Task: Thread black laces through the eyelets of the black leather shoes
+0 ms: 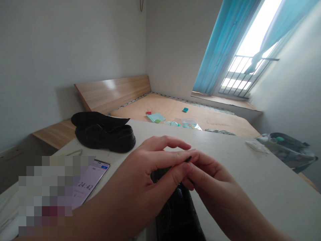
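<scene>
My left hand (156,167) and my right hand (207,172) meet at their fingertips above the white table. Between them they pinch a thin, dark strip-like piece (190,159); most of it is covered by the fingers, so its kind cannot be told. Directly below lies a glossy black item (177,214) that looks like a leather shoe, partly hidden by my left hand and cut off by the lower edge. Farther left stands another black shoe (105,137), with a flat black insole (97,119) resting on top of it.
A phone (91,180) showing a timer lies on the white table (240,174) at left, beside a blurred-out patch. A small white packet (257,146) is near the right edge. Beyond are a bed (170,103) with small items, and a grey bag (291,150).
</scene>
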`<state>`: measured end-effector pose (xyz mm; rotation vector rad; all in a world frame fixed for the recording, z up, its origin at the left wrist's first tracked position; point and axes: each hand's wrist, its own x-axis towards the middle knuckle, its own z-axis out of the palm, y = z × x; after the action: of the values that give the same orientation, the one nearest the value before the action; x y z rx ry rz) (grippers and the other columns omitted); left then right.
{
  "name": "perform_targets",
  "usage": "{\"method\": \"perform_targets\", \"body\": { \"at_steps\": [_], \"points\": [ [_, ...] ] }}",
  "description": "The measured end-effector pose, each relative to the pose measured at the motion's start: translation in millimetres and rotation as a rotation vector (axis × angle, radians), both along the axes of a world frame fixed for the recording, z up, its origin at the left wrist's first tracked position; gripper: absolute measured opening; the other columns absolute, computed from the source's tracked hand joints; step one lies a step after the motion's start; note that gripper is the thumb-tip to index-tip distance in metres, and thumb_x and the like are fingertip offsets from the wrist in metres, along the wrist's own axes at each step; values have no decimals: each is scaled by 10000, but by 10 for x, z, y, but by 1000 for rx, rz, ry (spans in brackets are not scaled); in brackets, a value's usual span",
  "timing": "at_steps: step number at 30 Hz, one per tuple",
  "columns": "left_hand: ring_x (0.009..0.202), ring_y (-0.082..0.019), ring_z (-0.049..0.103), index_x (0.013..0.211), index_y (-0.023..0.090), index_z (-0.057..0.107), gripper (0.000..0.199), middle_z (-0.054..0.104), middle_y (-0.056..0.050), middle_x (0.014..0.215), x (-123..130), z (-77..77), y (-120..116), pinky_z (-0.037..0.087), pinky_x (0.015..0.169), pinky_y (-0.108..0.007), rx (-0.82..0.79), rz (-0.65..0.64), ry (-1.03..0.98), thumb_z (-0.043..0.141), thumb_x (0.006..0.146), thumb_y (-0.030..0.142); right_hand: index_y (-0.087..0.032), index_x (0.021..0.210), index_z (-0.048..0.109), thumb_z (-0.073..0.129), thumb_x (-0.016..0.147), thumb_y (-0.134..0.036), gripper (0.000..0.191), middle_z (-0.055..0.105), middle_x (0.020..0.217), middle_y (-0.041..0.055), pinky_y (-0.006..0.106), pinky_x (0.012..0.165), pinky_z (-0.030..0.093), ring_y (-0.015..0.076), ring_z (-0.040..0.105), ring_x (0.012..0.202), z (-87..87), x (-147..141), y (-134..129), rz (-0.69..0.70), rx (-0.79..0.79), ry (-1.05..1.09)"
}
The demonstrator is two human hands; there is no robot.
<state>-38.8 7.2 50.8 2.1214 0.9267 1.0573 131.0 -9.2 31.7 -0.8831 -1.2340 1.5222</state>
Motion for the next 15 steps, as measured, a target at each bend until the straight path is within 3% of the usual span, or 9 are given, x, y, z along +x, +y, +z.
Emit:
{"method": "perform_targets", "body": {
  "at_steps": [4,8,10,13,15],
  "points": [
    [1064,-131,593,956,326,745,194,645,57,1135,3,28,-50,489,933,-236,-47,-54,-99,591,917,214,-247,895,706,646,869,-463,226,676,874,27,313,826,516,186,619,917,31,-25,-57,-33,206,-189],
    [1034,-137,607,827,272,732,198,655,46,1093,-34,70,-87,494,880,-223,-52,-99,-97,564,930,253,-209,685,553,427,968,-536,451,560,607,-3,242,555,478,126,543,566,126,9,-130,202,184,-326],
    [1004,-122,617,886,286,706,212,670,65,1064,-58,76,-72,485,876,-217,-58,-96,-63,509,958,255,-212,696,510,344,1005,-496,451,524,593,-12,223,494,416,113,493,523,180,78,-120,241,267,-461],
    [993,-132,621,1074,312,645,235,681,71,1075,-86,63,1,477,889,-249,-14,6,74,473,953,209,-214,793,531,363,1007,-341,300,591,733,20,262,546,381,144,533,618,220,255,-20,59,643,-966],
    [1021,-162,611,1118,287,631,268,682,47,1105,-94,48,67,450,948,-304,62,87,194,480,926,176,-214,809,528,383,980,-286,236,609,726,32,292,533,318,174,541,605,215,410,74,-71,792,-1342]
  ]
}}
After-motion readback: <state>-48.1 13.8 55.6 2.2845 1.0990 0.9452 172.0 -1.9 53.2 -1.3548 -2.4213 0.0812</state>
